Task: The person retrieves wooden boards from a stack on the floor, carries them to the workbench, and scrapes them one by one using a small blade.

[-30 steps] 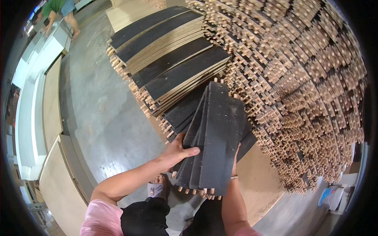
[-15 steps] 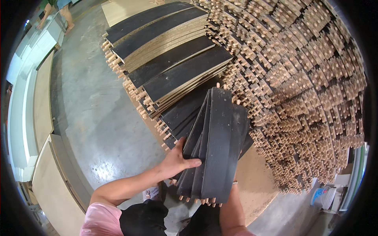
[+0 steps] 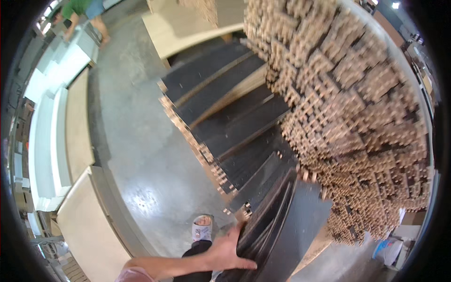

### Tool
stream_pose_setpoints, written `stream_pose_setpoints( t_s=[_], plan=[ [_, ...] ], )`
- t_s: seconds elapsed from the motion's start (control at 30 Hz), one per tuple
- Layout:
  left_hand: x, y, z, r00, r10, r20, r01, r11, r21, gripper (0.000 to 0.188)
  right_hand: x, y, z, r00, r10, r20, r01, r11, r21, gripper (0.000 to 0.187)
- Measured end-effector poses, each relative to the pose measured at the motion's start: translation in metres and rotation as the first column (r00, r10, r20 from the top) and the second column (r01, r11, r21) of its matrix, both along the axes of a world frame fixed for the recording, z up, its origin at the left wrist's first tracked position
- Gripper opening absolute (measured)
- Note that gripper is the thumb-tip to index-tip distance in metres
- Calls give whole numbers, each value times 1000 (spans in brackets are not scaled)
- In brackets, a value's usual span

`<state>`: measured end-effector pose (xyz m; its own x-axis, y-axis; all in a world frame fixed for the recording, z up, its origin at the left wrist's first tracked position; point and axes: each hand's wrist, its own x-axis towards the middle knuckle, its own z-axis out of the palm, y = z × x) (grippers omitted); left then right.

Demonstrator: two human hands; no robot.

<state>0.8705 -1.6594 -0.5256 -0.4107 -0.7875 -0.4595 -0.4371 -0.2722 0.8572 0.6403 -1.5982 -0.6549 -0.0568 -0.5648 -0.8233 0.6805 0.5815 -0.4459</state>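
My left hand (image 3: 229, 249) grips the left side of a fanned stack of black boards (image 3: 293, 230), its thumb lying across the top face. Wooden dowel pegs stick out of the ends of these boards. The stack is tilted and low in the view, cut off by the bottom edge. My right hand is out of sight. Just beyond the stack lie rows of similar black pegged boards (image 3: 235, 123), with pegs along their left ends. Motion blurs the scene.
A high pile of pegged boards (image 3: 347, 113) rises on the right. Pale panels (image 3: 91, 221) and white panels (image 3: 44, 141) stand along the left. A person (image 3: 89, 14) bends at the far left. Below is grey concrete floor (image 3: 136, 141); my sandalled foot (image 3: 202, 229) shows.
My view has shifted. The held stack has moved lower and to the right in it, and its far end has swung right. My right forearm has left the view.
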Motion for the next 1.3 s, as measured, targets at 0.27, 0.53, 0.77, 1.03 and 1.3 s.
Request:
stream_pose_setpoints(
  t_s=[0.27, 0.53, 0.77, 1.03, 1.3],
  plan=[
    [-30, 102, 200, 962, 270, -47, -262, 956, 129, 121, 2, 18, 177, 1000, 20, 23, -19, 999, -46, 78],
    [-73, 178, 335, 886, 349, -304, -329, 937, 117, 120, -57, 56, 397, 995, -101, 7, 101, 982, -161, 79],
    [-111, 173, 451, 880, 47, -472, -7, 996, 87, 99, -97, 126, 519, 956, -291, -36, 275, 932, -237, 79],
    [-172, 177, 546, 752, -431, -499, 439, 892, -108, 100, -117, 229, 591, 846, -527, -80, 483, 821, -304, 79],
    [-245, 273, 506, 499, -661, -561, 817, 574, 51, 100, -121, 360, 621, 691, -716, -99, 644, 672, -366, 79]
  ],
)
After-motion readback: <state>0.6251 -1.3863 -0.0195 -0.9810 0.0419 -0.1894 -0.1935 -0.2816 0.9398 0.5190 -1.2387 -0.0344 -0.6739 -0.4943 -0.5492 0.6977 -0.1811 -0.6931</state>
